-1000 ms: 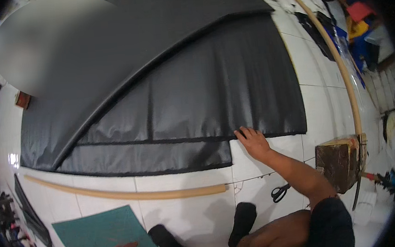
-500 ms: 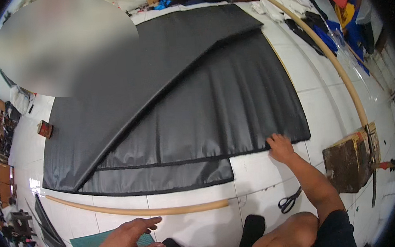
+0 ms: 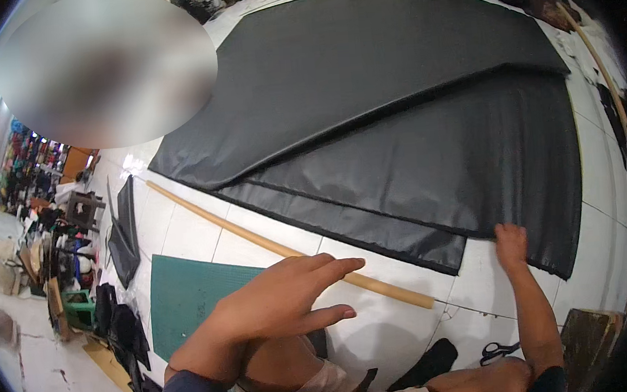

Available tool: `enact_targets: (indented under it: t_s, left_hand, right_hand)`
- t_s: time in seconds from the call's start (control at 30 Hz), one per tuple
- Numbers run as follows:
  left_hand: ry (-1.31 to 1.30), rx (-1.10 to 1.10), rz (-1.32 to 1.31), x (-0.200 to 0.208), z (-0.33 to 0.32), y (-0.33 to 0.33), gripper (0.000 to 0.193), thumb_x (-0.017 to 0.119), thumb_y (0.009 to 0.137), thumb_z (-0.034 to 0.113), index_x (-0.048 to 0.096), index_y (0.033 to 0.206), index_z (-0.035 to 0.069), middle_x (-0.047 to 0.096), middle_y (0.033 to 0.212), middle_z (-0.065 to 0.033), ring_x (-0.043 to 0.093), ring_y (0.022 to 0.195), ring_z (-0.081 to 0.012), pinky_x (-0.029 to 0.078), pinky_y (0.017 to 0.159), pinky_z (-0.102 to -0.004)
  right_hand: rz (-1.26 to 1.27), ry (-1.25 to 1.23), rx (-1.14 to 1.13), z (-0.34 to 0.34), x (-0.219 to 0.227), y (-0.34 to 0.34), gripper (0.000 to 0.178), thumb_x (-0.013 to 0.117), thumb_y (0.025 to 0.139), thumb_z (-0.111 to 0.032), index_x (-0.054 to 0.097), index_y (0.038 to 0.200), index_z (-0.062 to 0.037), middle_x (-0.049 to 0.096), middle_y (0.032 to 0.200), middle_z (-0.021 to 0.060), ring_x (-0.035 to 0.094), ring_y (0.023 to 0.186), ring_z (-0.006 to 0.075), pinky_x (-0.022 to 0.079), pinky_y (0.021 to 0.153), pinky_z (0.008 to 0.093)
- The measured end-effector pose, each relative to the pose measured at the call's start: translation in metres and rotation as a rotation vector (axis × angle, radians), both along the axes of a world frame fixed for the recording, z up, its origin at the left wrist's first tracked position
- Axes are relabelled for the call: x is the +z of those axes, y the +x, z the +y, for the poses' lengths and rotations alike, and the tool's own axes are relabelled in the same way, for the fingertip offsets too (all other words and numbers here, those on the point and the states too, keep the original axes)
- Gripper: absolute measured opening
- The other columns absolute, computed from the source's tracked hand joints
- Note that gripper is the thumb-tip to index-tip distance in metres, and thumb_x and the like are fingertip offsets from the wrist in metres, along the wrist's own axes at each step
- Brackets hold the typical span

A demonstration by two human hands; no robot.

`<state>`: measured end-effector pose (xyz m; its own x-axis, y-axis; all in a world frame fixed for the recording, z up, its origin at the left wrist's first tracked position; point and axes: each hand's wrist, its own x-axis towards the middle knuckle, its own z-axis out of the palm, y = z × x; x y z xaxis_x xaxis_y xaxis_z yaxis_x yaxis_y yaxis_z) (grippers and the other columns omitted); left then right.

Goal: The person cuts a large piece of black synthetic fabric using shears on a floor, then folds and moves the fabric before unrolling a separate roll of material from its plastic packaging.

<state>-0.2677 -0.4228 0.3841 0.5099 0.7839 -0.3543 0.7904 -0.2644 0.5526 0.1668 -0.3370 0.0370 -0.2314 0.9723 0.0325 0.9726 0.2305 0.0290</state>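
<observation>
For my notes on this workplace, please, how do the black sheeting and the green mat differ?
The black sheeting spreads far wider than the green mat. The black sheeting lies in overlapping, creased layers, while the green mat looks flat. The right hand touches the black sheeting's near edge; the left hand hides part of the green mat. Both lie on the white tiled floor.

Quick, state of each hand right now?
Left hand: open, nothing seen in it.
Right hand: at the black sheet edge; gripping or not, cannot tell.
</observation>
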Motion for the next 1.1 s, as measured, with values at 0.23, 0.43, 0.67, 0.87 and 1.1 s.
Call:
enact_targets:
  t_s: [0.23,0.43,0.67,0.87,1.1]
  left_hand:
    - [0.007,-0.060,-0.048,-0.007,-0.007,-0.018,0.060,0.064,0.089,0.036,0.045,0.137,0.004,0.061,0.113,-0.0199,0.059,0.101,-0.0381,0.048,0.088,-0.0422]
    - [0.121,0.228,-0.303,0.001,0.042,-0.057,0.059,0.073,0.085,0.022,0.050,0.137,0.006,0.062,0.110,-0.0131,0.061,0.105,-0.0227,0.050,0.091,-0.0363]
    - [0.125,0.871,0.004,-0.228,0.081,-0.245,0.055,0.068,0.088,0.033,0.053,0.128,-0.002,0.062,0.113,-0.0209,0.059,0.106,-0.0300,0.045,0.094,-0.0384]
    - [0.260,0.641,0.184,-0.331,0.076,-0.171,0.077,0.064,0.088,0.048,0.036,0.145,0.003,0.025,0.149,-0.0304,0.027,0.137,-0.0486,0.028,0.111,-0.0508]
    - [0.293,0.596,0.306,-0.363,0.083,-0.166,0.075,0.058,0.090,0.053,0.036,0.146,0.008,0.019,0.152,-0.0325,0.021,0.139,-0.0508,0.021,0.113,-0.0538]
  right_hand:
    - [0.038,-0.010,-0.057,-0.027,0.017,0.044,0.030,0.068,0.069,-0.003,0.062,0.098,-0.0010,0.058,0.103,0.0174,0.054,0.104,0.0340,0.036,0.097,0.0466]
    - [0.018,0.271,-0.123,-0.047,-0.002,0.080,0.037,0.073,0.065,-0.001,0.060,0.099,-0.0019,0.057,0.115,0.0187,0.051,0.114,0.0355,0.039,0.098,0.0492]
    - [0.226,-0.002,-0.202,-0.068,0.005,0.054,0.035,0.060,0.075,-0.002,0.058,0.110,-0.0027,0.062,0.113,0.0135,0.055,0.112,0.0316,0.041,0.090,0.0468]
    - [0.134,-0.235,-0.300,-0.108,0.022,0.081,0.044,0.061,0.077,-0.002,0.056,0.120,-0.0028,0.059,0.126,0.0112,0.056,0.114,0.0302,0.046,0.094,0.0443]
    - [0.008,-0.298,-0.227,-0.126,0.025,0.071,0.035,0.062,0.076,-0.002,0.059,0.110,-0.0049,0.056,0.132,0.0083,0.056,0.111,0.0287,0.046,0.094,0.0441]
